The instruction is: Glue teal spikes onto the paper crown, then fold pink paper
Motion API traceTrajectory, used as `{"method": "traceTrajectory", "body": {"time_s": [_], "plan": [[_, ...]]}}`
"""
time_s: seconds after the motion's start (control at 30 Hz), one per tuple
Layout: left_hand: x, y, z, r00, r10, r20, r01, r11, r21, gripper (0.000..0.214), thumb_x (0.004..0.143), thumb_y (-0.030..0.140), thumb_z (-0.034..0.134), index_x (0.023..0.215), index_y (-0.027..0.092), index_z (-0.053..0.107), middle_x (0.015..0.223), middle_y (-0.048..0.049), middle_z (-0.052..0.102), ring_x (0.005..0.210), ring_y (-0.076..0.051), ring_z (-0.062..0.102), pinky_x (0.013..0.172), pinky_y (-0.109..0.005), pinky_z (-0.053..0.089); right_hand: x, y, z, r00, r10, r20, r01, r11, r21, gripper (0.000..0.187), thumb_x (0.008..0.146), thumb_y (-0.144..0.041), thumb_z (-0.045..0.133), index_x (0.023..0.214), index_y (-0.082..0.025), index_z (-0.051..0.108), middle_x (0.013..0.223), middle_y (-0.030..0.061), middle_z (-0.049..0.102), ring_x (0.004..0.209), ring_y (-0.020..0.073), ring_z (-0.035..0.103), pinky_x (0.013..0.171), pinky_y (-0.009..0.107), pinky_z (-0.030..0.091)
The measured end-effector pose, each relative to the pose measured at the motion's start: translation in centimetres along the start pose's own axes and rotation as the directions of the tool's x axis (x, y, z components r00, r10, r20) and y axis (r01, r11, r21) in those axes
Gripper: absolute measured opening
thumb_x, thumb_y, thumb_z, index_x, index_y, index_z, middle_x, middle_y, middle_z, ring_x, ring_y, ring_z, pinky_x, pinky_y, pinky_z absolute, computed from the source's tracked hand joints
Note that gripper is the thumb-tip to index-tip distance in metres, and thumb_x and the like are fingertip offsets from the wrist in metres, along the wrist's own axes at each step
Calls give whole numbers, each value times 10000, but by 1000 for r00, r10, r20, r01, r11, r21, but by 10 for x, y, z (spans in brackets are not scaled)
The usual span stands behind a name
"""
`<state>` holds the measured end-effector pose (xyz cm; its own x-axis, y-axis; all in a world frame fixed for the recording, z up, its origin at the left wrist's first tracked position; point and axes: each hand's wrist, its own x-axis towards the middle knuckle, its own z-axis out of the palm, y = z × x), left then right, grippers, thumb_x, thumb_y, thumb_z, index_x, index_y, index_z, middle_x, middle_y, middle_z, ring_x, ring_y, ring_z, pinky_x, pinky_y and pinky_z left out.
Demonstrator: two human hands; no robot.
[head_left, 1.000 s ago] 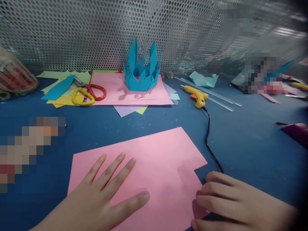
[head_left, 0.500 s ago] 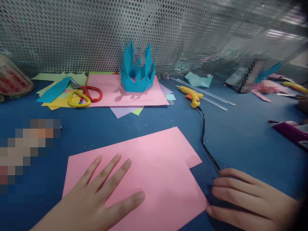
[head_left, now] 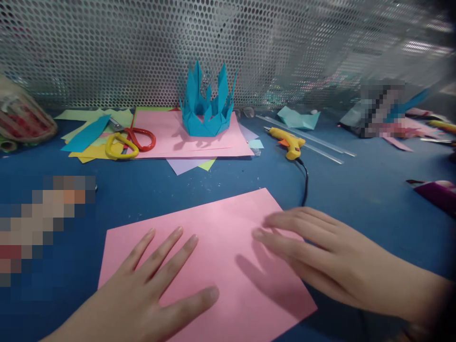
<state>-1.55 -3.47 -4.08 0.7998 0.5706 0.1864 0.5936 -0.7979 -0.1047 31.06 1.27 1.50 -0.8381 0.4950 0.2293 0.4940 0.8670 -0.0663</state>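
A pink sheet of paper (head_left: pixel 221 223) lies flat on the blue table in front of me. My left hand (head_left: pixel 149 289) rests on its near left part, fingers spread and flat, holding nothing. My right hand (head_left: pixel 320 256) lies over the sheet's right side, fingers stretched out and pointing left, pressing on the paper. The sheet's right edge is hidden under that hand.
A blue folded paper crown (head_left: pixel 208 107) stands on a stack of coloured sheets (head_left: pixel 167 137) at the back. Red and yellow scissors (head_left: pixel 126 140) lie to its left. A yellow glue gun (head_left: pixel 289 142) with a black cord and glue sticks (head_left: pixel 313 142) lies right. A perforated metal screen (head_left: pixel 142 47) closes the back.
My right hand has moved from the table beside the sheet's right corner up onto the sheet, fingers now stretched across it. The left hand has stayed in place.
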Motion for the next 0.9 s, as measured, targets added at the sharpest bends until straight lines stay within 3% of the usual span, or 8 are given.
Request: {"method": "traceTrajectory", "body": {"time_s": [0.1,0.2,0.43,0.57,0.63,0.67,0.77,0.9], "plan": [[-1,-1,1,998,25,-65,-25,1000,1,673,843,286,604,1439,469,350,1514,-47,450,1439,-331,308,1121,-588,261,47,-6,17,994,111,19,-112,988,109,518,996,-375,454,1436,-106,406,1346,203,558,1224,273,530,959,438,508],[-1,-1,1,991,52,-120,-51,999,10,674,876,161,520,1464,430,330,1462,-23,522,1416,-277,370,1153,-557,239,77,-10,34,986,127,109,-143,977,158,706,913,-534,564,1449,-99,412,1322,214,559,1169,329,522,945,562,487],[1,-4,-12,984,97,-153,-100,995,-14,638,898,127,477,1465,396,366,1505,64,461,1464,-244,267,1196,-527,157,80,-3,39,922,377,85,-371,803,466,536,804,-292,751,1303,-193,582,1191,113,549,942,184,618,849,378,575],[0,0,-13,992,-42,-122,35,997,-63,775,878,166,594,1531,336,213,1518,-34,437,1448,-296,301,1162,-579,232,78,1,31,887,453,87,-428,737,524,259,784,-235,751,1039,-234,703,958,26,631,646,93,572,616,243,549],[0,3,-11,987,-101,-127,90,992,-92,845,890,213,605,1556,271,88,1552,-95,367,1460,-327,259,1145,-589,264,79,2,26,888,448,99,-426,724,543,34,812,-193,694,829,-221,704,770,-5,659,626,101,581,584,218,506],[0,3,-10,981,-129,-148,112,987,-113,845,901,230,585,1560,238,56,1580,-114,302,1464,-340,239,1142,-583,275,79,2,25,888,451,85,-422,729,539,75,824,-174,652,777,-220,688,724,-10,670,635,111,595,590,221,493],[0,1,-11,920,-288,-265,234,947,-218,772,909,219,512,1562,244,101,1633,-73,177,1438,-346,313,1135,-543,347,80,4,22,866,500,-18,-420,746,517,152,853,-192,554,761,-237,666,739,-16,708,667,131,615,618,246,468],[-4,-11,-20,769,-567,-296,468,814,-344,784,880,352,535,1554,282,141,1607,-39,263,1402,-341,378,980,-454,554,84,7,21,833,551,-53,-412,682,604,197,898,-308,525,772,-230,654,679,-18,673,565,116,552,537,238,420]]}}
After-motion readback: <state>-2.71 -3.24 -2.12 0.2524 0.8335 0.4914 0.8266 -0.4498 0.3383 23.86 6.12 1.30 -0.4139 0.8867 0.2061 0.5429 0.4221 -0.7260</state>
